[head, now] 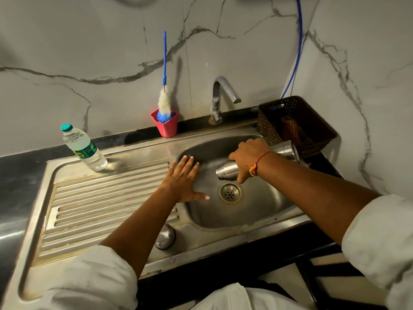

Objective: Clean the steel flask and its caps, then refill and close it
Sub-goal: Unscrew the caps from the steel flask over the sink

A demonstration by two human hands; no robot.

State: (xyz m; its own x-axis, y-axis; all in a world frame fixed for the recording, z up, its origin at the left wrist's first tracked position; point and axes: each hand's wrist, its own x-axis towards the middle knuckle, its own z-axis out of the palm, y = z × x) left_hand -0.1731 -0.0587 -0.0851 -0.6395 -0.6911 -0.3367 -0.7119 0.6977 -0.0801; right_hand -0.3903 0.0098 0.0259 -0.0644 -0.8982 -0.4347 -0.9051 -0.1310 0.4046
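Note:
My right hand (248, 157) grips the steel flask (226, 171) around its body and holds it tipped over the sink bowl (263, 198), with its open threaded mouth pointing down-left above the drain (230, 193); the flask's base (289, 149) sticks out past my wrist. My left hand (184, 180) is open with fingers spread, hovering at the bowl's left rim and holding nothing. A rounded steel cap (165, 237) sits on the sink's front ledge beside my left forearm. No water runs from the tap (223, 95).
A plastic water bottle (83, 148) stands on the ribbed drainboard (100, 204) at the back left. A blue bottle brush (164, 99) stands in a red cup (166, 126) behind the sink. A brown basket (297, 121) sits at the right corner.

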